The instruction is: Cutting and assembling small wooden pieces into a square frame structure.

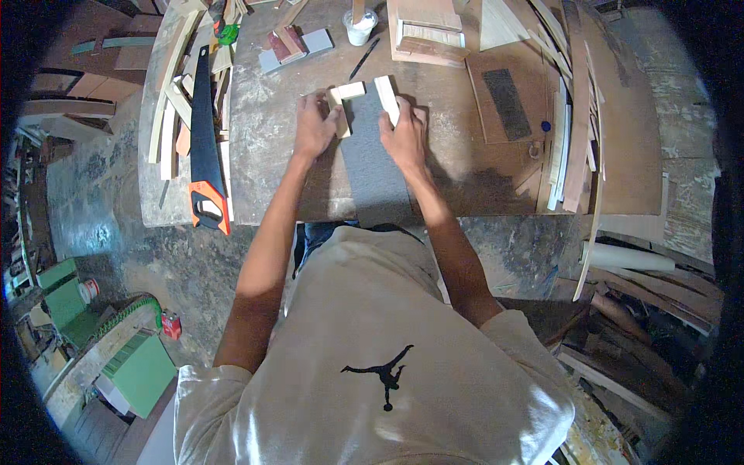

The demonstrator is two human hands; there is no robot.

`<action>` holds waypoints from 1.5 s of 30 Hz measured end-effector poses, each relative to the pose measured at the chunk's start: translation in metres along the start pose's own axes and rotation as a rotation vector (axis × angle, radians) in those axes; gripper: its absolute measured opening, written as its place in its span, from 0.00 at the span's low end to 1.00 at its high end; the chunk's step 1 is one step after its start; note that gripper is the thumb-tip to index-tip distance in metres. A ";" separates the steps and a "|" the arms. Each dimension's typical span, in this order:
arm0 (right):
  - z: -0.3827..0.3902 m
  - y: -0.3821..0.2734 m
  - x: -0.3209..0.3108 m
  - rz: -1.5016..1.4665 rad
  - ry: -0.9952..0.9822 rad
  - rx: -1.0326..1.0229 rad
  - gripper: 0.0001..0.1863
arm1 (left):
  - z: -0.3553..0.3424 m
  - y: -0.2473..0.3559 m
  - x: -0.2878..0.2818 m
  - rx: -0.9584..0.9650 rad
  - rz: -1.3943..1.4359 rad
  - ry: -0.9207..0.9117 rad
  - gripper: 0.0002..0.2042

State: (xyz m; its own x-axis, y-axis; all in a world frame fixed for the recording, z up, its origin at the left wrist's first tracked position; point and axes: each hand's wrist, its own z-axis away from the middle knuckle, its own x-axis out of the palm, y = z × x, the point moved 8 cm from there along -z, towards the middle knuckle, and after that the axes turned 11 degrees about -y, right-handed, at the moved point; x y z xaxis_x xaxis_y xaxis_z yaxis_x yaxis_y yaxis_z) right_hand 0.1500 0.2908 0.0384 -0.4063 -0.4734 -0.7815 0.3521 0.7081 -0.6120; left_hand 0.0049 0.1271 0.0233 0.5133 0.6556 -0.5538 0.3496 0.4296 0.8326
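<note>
My left hand (313,128) is closed on an L-shaped piece of pale wood (339,116), its short arm pointing right. A straight pale wood block (385,94) is gripped in my right hand (404,133), slightly tilted and apart from the L-shaped piece. Between and below my hands, a long grey strip that looks like sandpaper (375,174) runs to the table's near edge. Just beyond the pieces lies a slim black pen or pencil (363,60).
At the left lies a handsaw (204,132) with an orange handle, beside wood strips (172,132). Toward the back stand a cup of white paste (359,32) and stacked wood pieces (428,39). A dark strip (508,105) lies on a brown board (484,116) at right, near long offcuts (575,108).
</note>
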 end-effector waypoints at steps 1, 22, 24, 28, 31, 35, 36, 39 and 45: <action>-0.003 0.003 0.004 0.001 0.003 0.001 0.26 | -0.001 -0.009 -0.002 -0.037 0.013 -0.003 0.24; -0.004 -0.007 0.025 -0.014 -0.032 -0.011 0.29 | -0.044 0.003 0.016 0.180 -0.290 -0.021 0.23; -0.004 -0.001 0.026 -0.023 -0.034 0.003 0.29 | -0.046 0.008 0.021 0.182 -0.268 -0.055 0.22; -0.006 -0.005 0.025 -0.035 -0.073 -0.006 0.30 | -0.050 -0.004 0.030 0.197 -0.338 -0.092 0.16; -0.008 -0.002 0.028 -0.045 -0.081 -0.005 0.31 | -0.055 -0.009 0.033 0.225 -0.356 -0.101 0.15; -0.009 0.006 0.030 -0.107 -0.072 -0.021 0.29 | -0.056 -0.006 0.037 0.154 -0.415 -0.162 0.14; -0.009 0.008 0.028 -0.113 -0.062 -0.035 0.29 | -0.057 -0.001 0.036 0.154 -0.415 -0.164 0.14; -0.012 -0.004 0.023 -0.194 -0.122 -0.017 0.28 | -0.053 -0.009 0.025 0.163 -0.342 -0.166 0.18; -0.018 0.016 0.023 -0.193 -0.166 0.014 0.24 | -0.050 -0.027 0.014 0.027 -0.124 -0.130 0.25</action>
State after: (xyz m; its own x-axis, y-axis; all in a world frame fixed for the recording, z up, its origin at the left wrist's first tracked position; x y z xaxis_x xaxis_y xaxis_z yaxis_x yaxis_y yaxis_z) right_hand 0.1308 0.3009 0.0131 -0.3232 -0.6794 -0.6587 0.2939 0.5896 -0.7524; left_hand -0.0367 0.1558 -0.0065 0.5611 0.5118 -0.6506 0.4372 0.4842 0.7580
